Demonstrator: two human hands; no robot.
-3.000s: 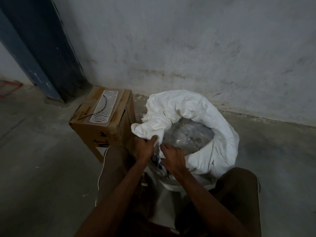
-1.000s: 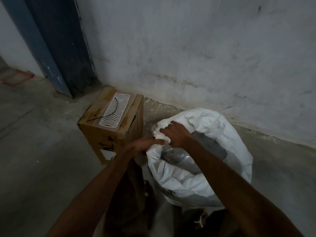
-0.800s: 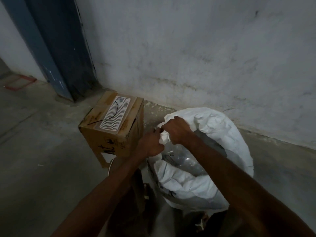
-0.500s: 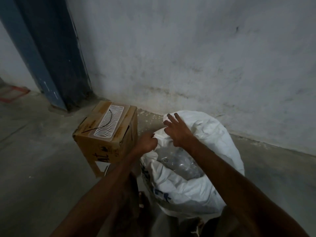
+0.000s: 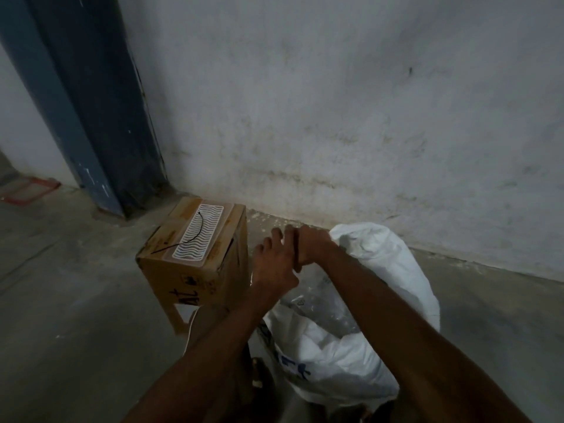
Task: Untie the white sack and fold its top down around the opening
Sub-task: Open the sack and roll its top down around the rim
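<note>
White woven plastic sack [image 5: 393, 270] sits on the concrete floor [image 5: 61, 300] by the wall, untied w/ top partly rolled; left hand [image 5: 272, 270] loose, right hand [image 5: 311, 244] curled at far rim, grip unclear; next, I'd guess, fold the rest down.

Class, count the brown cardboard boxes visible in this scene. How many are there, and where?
1. The brown cardboard box stands on the concrete floor, left of the white sack, near the wall.
</note>
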